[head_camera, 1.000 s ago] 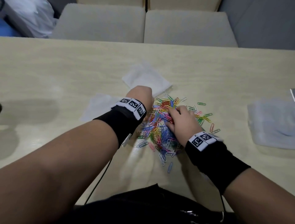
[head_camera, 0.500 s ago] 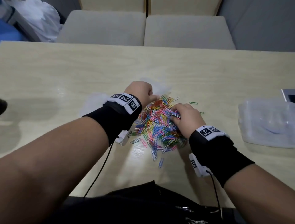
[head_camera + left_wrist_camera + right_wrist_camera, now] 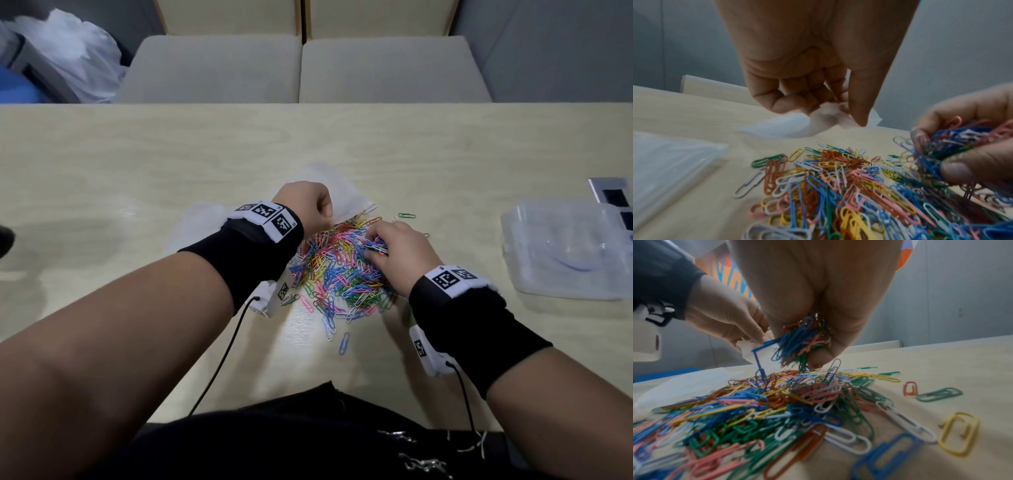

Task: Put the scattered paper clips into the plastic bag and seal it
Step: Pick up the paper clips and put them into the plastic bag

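Plastic bag, mostly hidden, pinched in left hand; right hand fingers grip paper clips.

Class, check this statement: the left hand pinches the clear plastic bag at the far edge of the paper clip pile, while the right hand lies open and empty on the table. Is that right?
Not quite. The left hand does pinch the plastic bag beyond the paper clip pile, but the right hand is not empty: the right wrist view shows it gripping a bunch of clips just above the pile.
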The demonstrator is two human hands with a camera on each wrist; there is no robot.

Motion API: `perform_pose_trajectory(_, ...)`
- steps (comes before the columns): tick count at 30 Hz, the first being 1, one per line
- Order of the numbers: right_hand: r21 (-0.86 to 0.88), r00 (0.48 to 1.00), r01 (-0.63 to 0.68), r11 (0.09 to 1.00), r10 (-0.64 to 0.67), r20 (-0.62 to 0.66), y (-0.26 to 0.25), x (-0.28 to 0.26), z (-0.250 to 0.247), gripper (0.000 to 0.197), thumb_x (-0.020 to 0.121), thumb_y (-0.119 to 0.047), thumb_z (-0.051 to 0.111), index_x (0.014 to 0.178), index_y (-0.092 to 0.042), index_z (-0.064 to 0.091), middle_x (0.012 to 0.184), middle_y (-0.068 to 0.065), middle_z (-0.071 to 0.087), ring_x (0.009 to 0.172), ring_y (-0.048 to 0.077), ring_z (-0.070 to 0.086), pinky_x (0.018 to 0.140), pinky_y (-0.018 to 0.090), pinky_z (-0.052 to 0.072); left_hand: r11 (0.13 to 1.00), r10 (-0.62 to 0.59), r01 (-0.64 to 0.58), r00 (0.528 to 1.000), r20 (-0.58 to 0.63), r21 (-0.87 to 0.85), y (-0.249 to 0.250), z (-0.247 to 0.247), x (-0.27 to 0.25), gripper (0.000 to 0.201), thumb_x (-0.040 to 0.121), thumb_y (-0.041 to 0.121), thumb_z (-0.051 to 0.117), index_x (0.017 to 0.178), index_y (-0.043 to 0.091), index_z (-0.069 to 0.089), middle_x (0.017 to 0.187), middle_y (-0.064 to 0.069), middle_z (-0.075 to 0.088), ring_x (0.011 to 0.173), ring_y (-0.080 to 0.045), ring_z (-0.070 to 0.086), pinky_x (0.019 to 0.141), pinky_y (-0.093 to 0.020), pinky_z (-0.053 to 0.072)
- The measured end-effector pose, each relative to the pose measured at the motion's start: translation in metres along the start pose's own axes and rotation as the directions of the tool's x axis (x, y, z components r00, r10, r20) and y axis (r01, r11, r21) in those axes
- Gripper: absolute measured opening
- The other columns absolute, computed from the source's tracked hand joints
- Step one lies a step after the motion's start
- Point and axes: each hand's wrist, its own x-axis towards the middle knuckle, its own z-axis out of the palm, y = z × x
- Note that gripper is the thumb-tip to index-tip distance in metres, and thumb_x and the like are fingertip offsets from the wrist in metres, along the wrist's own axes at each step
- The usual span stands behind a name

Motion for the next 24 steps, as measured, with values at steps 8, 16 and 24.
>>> perform_pose_trajectory(8, -0.121, 0.993, 0.087, 0.989, -0.076, 0.091, 0.005, 0.006, 0.009, 0.022, 0.092, -0.028, 0.060, 0.112, -0.021, 0.056, 0.115, 0.007, 0.055, 0.109, 0.027, 0.053, 0.086, 0.032, 0.040, 0.993, 0.101, -0.107, 0.988, -0.115, -0.048, -0.002, 0.002, -0.002, 0.004, 0.087, 0.021, 0.059, 0.091, 0.022, 0.059, 0.081, 0.004, 0.066, 0.076, -0.017, 0.058, 0.069, -0.024, 0.040)
perform_pose_trajectory(16, -0.123, 0.994, 0.090, 0.988, -0.083, 0.064, 0.007, 0.009, 0.013, 0.021, 0.092, -0.026, 0.059, 0.112, -0.022, 0.055, 0.113, 0.005, 0.053, 0.105, 0.026, 0.054, 0.081, 0.030, 0.040, 0.997, 0.040, -0.047, 0.994, -0.105, -0.066, 0.001, 0.003, 0.001, 0.019, 0.079, 0.010, 0.060, 0.095, 0.021, 0.059, 0.072, 0.008, 0.060, 0.069, -0.013, 0.054, 0.065, -0.022, 0.037)
perform_pose_trajectory(24, -0.207, 0.981, 0.188, 0.960, -0.175, 0.082, 0.010, 0.013, 0.025, 0.029, 0.088, -0.006, 0.056, 0.116, -0.015, 0.052, 0.120, 0.008, 0.047, 0.105, 0.030, 0.052, 0.088, 0.037, 0.045, 0.992, 0.126, -0.126, 0.992, 0.028, 0.005, 0.006, 0.005, 0.001, 0.024, 0.080, 0.022, 0.071, 0.099, 0.019, 0.056, 0.077, 0.008, 0.061, 0.075, -0.016, 0.057, 0.068, -0.025, 0.039)
